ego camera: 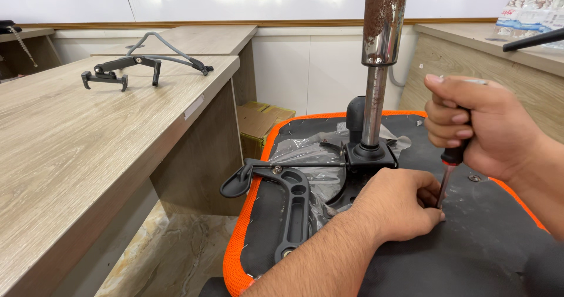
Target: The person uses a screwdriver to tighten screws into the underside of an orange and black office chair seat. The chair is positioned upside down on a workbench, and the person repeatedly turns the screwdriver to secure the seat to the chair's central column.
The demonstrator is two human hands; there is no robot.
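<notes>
An upturned chair seat with a black underside and orange mesh edge lies before me. A black mechanism plate carries a rusty chrome gas cylinder standing upright. My right hand grips a screwdriver by its black-and-red handle, the shaft pointing down at the seat. My left hand rests on the seat with its fingertips pinched around the screwdriver's tip. A black armrest bracket and a lever with a paddle end sit at the seat's left side.
A long wooden desk stands on my left with a black-and-grey chair frame part on it. A yellow-brown cardboard box sits on the floor behind the seat. Another wooden counter is at right.
</notes>
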